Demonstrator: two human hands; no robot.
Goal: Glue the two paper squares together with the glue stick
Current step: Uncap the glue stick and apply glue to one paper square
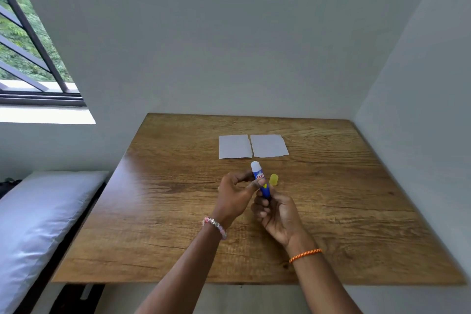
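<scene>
Two white paper squares lie side by side on the wooden table (pixel 178 237), the left square (pixel 234 146) and the right square (pixel 269 145) almost touching. A blue glue stick (pixel 260 178) with its white glue end exposed is held upright above the table, nearer to me than the squares. My left hand (pixel 235 195) pinches its upper body with thumb and fingers. My right hand (pixel 276 214) grips its lower end. The yellow cap (pixel 274 180) stands on the table just right of the stick.
Grey walls close the table in at the back and on the right. A bed with a pale pillow (pixel 38 224) runs along the left, under a barred window (pixel 33 58). The table's front edge is near my forearms.
</scene>
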